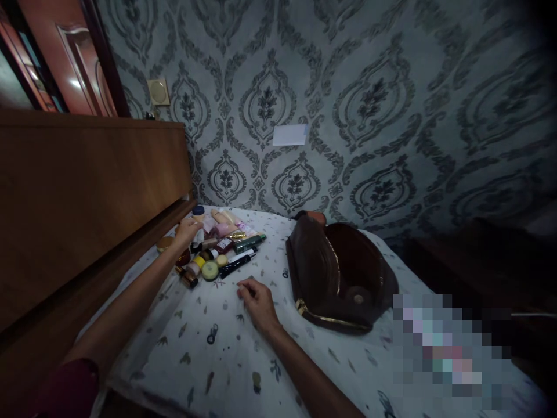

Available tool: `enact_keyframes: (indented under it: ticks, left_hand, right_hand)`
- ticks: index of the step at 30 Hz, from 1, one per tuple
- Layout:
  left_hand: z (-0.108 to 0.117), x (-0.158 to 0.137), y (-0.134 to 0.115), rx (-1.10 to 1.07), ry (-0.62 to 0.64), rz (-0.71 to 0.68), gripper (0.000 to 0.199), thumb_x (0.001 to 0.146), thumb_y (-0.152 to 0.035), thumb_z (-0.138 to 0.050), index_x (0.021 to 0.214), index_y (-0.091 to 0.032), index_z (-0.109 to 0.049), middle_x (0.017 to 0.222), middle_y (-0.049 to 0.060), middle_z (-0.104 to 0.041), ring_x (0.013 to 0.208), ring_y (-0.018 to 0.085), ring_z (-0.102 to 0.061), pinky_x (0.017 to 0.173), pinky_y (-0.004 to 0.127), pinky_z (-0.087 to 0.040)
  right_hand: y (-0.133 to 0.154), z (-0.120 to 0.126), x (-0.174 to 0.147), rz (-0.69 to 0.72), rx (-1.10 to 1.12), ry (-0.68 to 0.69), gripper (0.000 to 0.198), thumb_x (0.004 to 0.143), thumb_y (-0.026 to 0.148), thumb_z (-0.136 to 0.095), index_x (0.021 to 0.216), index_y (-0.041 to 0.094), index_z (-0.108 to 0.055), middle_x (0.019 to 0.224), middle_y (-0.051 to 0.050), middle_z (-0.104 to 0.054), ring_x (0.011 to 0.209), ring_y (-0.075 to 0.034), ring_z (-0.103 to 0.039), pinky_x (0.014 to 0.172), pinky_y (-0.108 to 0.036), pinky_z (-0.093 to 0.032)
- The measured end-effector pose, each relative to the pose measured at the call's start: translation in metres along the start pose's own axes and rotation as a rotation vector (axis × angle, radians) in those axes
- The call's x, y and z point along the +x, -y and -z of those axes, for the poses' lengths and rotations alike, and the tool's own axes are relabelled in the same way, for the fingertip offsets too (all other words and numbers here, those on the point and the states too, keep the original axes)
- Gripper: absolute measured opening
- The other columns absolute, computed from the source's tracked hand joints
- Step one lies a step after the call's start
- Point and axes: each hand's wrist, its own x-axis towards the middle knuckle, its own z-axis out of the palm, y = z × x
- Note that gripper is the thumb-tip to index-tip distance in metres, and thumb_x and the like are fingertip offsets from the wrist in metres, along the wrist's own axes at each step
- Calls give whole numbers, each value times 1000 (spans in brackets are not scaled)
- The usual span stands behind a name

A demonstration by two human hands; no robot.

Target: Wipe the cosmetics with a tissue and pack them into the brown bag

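Cosmetics (217, 247) on bed (209, 348): small, rigid, slippery; pinch by sides. Left hand (188, 230) touches them, grip indiscernible; right hand (259, 302) rests spread, empty.

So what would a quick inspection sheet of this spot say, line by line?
Surface: bed sheet, white with small printed motifs, beside a wooden headboard.
Job's things: pile of cosmetics (tubes, jars, small bottles) at the headboard end.
Clutter: open brown bag with gold trim, lying to the right of the pile.
Grips: left hand reaches onto the pile, and whether it holds anything cannot be told; right hand rests open on the sheet.
Cables: nothing seen.
Surroundings: patterned wallpaper, a white paper stuck on it, a wall switch, dim light.
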Motion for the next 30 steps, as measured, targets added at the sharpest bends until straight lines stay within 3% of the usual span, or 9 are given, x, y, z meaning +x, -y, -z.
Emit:
enact_keyframes:
  ticks: [4, 9, 13, 18, 22, 30]
  left_hand:
    - [4, -39, -5, 191, 24, -163, 30, 85, -29, -47, 63, -15, -61, 55, -1, -54, 59, 15, -55, 55, 25, -36]
    - [-8, -93, -14, 443, 65, -345, 26, 88, -30, -48, 75, -17, -66, 83, 8, -70, 82, 23, -64, 68, 29, -40]
    - [-21, -114, -23, 588, 128, -423, 23, 89, -24, -49, 86, -16, -69, 97, 12, -73, 90, 25, -66, 72, 31, -42]
    - [-23, -111, -29, 686, 138, -444, 26, 92, -21, -46, 94, -12, -70, 105, 16, -72, 98, 27, -67, 73, 32, -44]
    - [-17, -98, -27, 717, 78, -387, 31, 96, -25, -42, 95, -14, -71, 106, 14, -72, 97, 26, -68, 76, 32, -45]
    - [-24, -40, -25, 780, 20, -231, 36, 97, -29, -39, 101, -18, -73, 112, 13, -74, 107, 26, -67, 83, 31, -49]
  right_hand:
    - [0, 0, 0, 20, -3, -10, 26, 81, 33, -52, 83, 17, -72, 70, -3, -68, 65, -18, -58, 59, -27, -43]
    - [2, 0, 0, 28, -7, -3, 25, 81, 34, -52, 81, 18, -72, 70, -3, -68, 68, -19, -60, 63, -28, -45]
    - [2, 0, -1, 21, -1, 6, 28, 82, 36, -52, 85, 16, -73, 70, -4, -68, 63, -18, -58, 59, -28, -44]
    - [1, 0, -1, -1, 1, 21, 30, 81, 37, -51, 86, 17, -73, 71, -3, -67, 60, -17, -54, 57, -28, -42]
    - [-1, -1, 0, -4, -5, 15, 30, 81, 38, -51, 86, 16, -72, 71, -4, -67, 61, -17, -54, 58, -28, -41]
    - [0, 1, 0, 4, 6, 31, 28, 81, 38, -51, 80, 17, -70, 73, -5, -67, 70, -20, -59, 67, -30, -44]
